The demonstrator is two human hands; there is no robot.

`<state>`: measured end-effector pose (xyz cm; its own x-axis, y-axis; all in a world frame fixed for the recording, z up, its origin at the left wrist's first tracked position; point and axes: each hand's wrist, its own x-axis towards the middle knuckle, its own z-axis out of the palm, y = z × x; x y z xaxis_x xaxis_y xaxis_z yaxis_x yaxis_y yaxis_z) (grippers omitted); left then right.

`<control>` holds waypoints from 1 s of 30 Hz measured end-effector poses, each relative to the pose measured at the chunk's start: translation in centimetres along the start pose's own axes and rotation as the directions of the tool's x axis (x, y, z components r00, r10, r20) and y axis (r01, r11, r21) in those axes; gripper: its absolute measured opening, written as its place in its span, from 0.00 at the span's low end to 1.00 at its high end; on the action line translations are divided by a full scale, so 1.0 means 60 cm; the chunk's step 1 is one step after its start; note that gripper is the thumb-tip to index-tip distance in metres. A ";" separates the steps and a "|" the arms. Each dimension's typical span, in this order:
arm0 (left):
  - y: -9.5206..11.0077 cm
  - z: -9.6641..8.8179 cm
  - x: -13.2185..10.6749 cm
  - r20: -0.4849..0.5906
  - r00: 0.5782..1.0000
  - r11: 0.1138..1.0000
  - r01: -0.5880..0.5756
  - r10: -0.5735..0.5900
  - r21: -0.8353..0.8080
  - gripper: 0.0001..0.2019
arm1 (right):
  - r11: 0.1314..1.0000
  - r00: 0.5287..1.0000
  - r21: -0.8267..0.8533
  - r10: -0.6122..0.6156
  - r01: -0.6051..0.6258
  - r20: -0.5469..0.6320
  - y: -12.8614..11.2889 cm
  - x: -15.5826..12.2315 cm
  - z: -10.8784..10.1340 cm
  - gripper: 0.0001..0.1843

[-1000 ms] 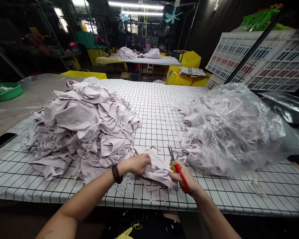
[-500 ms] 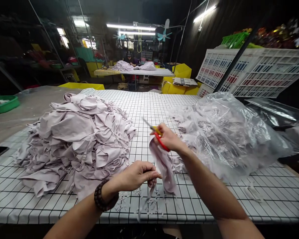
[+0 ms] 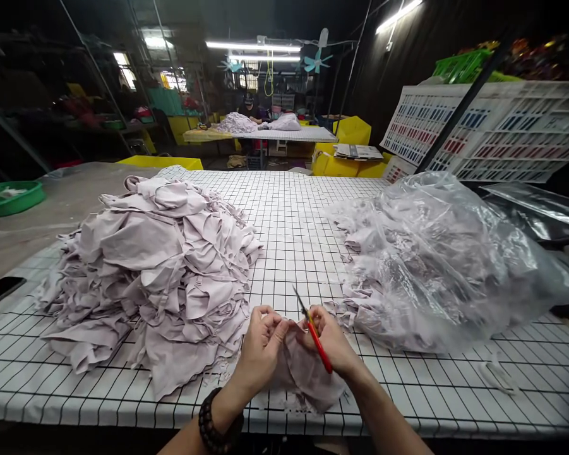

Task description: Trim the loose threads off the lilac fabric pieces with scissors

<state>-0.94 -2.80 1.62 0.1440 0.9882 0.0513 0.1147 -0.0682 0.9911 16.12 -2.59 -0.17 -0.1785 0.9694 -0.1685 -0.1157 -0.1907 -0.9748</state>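
My left hand point(image 3: 259, 346) pinches the edge of a pale pink cloth piece point(image 3: 307, 378) near the table's front edge. My right hand point(image 3: 337, 346) is closed around scissors point(image 3: 319, 346) with red and yellow handles, their blades pointing up and away to the left. Its fingers also meet the upper edge of the cloth, which hangs between both hands; how firmly they grip it is hidden. To the left rises a big heap of pale pink fabric pieces point(image 3: 142, 246). More such pieces lie on the right under a clear plastic bag point(image 3: 436, 265).
A black-gridded white cloth point(image 3: 293, 227) covers the table, with small scraps near the front. A phone point(image 3: 0, 292) and a green basin point(image 3: 12, 199) are at left. White crates point(image 3: 483, 129) stand behind at right. Farther back, a person sits at another table point(image 3: 303, 134).
My right hand has come down and nearer with the scissors, beside my left hand. The cloth piece, earlier hanging from the right hand, is now held between both. The view has shifted slightly.
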 end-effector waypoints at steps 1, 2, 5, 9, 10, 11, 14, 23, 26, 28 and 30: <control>0.002 -0.001 -0.001 -0.027 0.999 0.999 -0.034 0.035 0.021 0.14 | 1.000 1.000 0.013 0.000 0.001 -0.027 0.003 0.003 -0.001 0.27; 0.003 -0.002 -0.001 -0.018 0.999 0.999 -0.034 0.034 0.004 0.14 | 1.000 1.000 0.017 0.006 -0.005 -0.030 0.002 0.005 -0.005 0.28; 0.003 -0.003 0.001 0.158 0.985 0.967 0.104 -0.068 -0.233 0.15 | 1.000 1.000 -0.032 0.000 0.000 0.005 -0.017 0.002 -0.022 0.27; -0.005 0.007 0.005 0.256 0.958 0.865 0.236 -0.130 -0.442 0.15 | 0.924 0.993 -0.374 -0.107 0.078 -0.057 -0.055 -0.027 -0.049 0.22; -0.007 0.009 0.005 0.248 0.961 0.870 0.227 -0.125 -0.439 0.14 | 0.863 0.990 -0.498 -0.126 0.079 -0.061 -0.064 -0.036 -0.052 0.22; -0.008 0.011 0.005 0.240 0.964 0.885 0.210 -0.116 -0.415 0.14 | 0.787 0.989 -0.613 -0.133 0.071 -0.057 -0.071 -0.044 -0.054 0.21; -0.006 0.011 0.003 0.243 0.969 0.954 0.121 -0.054 -0.274 0.12 | 0.554 0.990 -0.832 -0.130 0.031 -0.050 -0.084 -0.060 -0.050 0.21; 0.003 0.005 0.001 0.235 0.965 0.992 -0.125 0.119 0.011 0.11 | 0.353 0.983 -0.935 -0.175 0.013 -0.052 -0.084 -0.063 -0.028 0.20; -0.001 0.003 0.001 0.246 0.959 0.986 -0.159 0.140 0.060 0.11 | 0.333 0.981 -0.942 -0.192 0.029 -0.038 -0.085 -0.063 -0.028 0.18; -0.001 0.002 0.001 0.254 0.955 0.980 -0.179 0.152 0.086 0.11 | 0.324 0.981 -0.945 -0.194 0.037 -0.029 -0.085 -0.064 -0.029 0.18; 0.000 0.001 0.001 0.259 0.952 0.975 -0.196 0.164 0.106 0.11 | 0.316 0.982 -0.948 -0.190 0.041 -0.020 -0.085 -0.064 -0.030 0.18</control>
<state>-0.89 -2.76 1.59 0.4101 0.8943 0.1792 0.1878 -0.2751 0.9429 19.15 -5.07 5.19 -0.1335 0.9909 0.0165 0.8823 0.1264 -0.4535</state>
